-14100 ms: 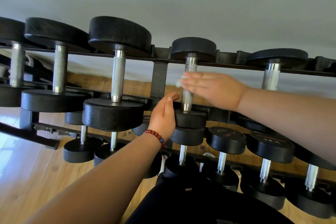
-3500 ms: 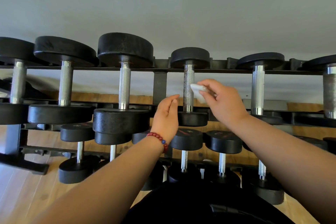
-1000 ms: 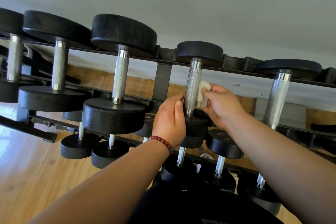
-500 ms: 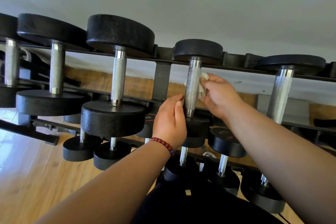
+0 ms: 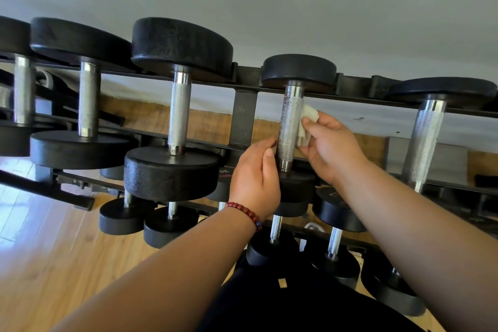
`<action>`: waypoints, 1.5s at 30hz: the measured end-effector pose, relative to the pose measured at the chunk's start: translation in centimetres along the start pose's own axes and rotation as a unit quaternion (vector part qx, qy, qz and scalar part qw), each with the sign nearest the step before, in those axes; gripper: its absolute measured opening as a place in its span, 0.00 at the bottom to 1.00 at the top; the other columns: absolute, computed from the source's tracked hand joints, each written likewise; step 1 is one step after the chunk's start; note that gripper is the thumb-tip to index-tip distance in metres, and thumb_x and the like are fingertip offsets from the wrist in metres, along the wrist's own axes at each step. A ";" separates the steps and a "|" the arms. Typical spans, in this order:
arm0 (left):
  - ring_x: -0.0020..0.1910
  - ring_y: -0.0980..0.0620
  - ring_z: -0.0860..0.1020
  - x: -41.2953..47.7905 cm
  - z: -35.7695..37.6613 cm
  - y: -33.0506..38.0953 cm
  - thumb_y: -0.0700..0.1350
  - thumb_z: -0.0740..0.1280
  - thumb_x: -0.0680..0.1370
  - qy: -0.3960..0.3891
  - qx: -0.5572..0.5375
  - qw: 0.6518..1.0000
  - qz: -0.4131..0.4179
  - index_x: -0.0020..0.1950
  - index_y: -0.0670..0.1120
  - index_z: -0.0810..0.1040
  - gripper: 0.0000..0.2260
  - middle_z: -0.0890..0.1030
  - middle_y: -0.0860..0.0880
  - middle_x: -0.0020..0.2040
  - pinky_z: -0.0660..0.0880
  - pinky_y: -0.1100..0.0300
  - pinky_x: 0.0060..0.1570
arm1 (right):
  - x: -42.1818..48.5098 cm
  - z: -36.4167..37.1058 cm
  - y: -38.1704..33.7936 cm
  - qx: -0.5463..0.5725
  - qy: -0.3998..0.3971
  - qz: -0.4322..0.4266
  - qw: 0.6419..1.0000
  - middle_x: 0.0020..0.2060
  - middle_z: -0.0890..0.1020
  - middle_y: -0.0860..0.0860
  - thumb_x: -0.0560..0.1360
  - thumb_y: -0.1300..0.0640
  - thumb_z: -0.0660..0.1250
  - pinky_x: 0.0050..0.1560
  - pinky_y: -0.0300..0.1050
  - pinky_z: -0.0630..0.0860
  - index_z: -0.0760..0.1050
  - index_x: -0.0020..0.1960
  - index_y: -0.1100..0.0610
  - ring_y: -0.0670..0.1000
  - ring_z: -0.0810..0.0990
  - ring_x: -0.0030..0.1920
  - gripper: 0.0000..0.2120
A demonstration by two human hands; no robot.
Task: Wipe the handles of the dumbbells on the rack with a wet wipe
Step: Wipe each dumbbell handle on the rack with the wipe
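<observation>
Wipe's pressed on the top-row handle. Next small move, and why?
Probably slide the wet wipe down the handle toward its lower end. The right hand pinches the wipe against the handle's right side, over its upper and middle stretch; the knurling below looks uncovered. The left hand touches the lower left side, seemingly steadying the dumbbell.

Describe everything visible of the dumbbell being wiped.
The dumbbell rests on the top tier of the rack: two black, round, rubbery-looking heads joined by a knurled steel handle with smooth collars. The right hand holds a white wet wipe in its grip against the handle's right side; the left hand seems to touch its lower left.
</observation>
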State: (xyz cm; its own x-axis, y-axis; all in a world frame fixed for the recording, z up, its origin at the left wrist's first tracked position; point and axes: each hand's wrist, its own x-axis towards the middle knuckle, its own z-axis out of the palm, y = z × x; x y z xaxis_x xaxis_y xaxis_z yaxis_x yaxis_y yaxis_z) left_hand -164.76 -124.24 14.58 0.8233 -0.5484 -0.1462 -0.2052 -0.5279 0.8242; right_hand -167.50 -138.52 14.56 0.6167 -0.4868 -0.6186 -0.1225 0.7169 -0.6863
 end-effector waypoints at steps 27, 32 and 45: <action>0.64 0.61 0.70 0.1 0.0 -0.2 0.51 0.50 0.80 -0.006 -0.007 1.000 -0.005 0.67 0.50 0.73 0.20 0.73 0.60 0.59 0.66 0.62 0.65 | 1.5 1.0 -1.0 0.100 0.014 0.029 0.995 0.53 0.82 0.60 0.82 0.58 0.59 0.46 0.49 0.80 0.72 0.65 0.61 0.54 0.84 0.48 0.14; 0.63 0.63 0.70 0.1 0.1 -0.2 0.51 0.50 0.80 -0.001 -0.005 1.000 -0.001 0.67 0.50 0.73 0.20 0.73 0.61 0.58 0.65 0.65 0.64 | 0.6 0.5 0.3 0.077 0.005 0.056 0.995 0.56 0.82 0.60 0.82 0.58 0.58 0.45 0.47 0.81 0.72 0.65 0.60 0.55 0.83 0.52 0.14; 0.62 0.63 0.69 0.0 0.0 0.0 0.51 0.50 0.80 0.000 -0.003 1.000 -0.005 0.68 0.48 0.73 0.21 0.73 0.60 0.59 0.64 0.67 0.63 | -0.1 -1.0 -0.4 -0.037 -0.002 0.044 0.998 0.57 0.80 0.60 0.82 0.61 0.58 0.53 0.51 0.80 0.73 0.63 0.62 0.56 0.80 0.55 0.12</action>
State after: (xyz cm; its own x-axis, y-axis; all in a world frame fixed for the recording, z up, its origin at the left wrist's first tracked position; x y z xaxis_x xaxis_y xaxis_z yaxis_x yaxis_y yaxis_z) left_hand -164.73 -124.27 14.55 0.8255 -0.5428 -0.1547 -0.1934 -0.5296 0.8259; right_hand -168.32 -139.29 14.51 0.6046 -0.4215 -0.6759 -0.2327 0.7181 -0.6559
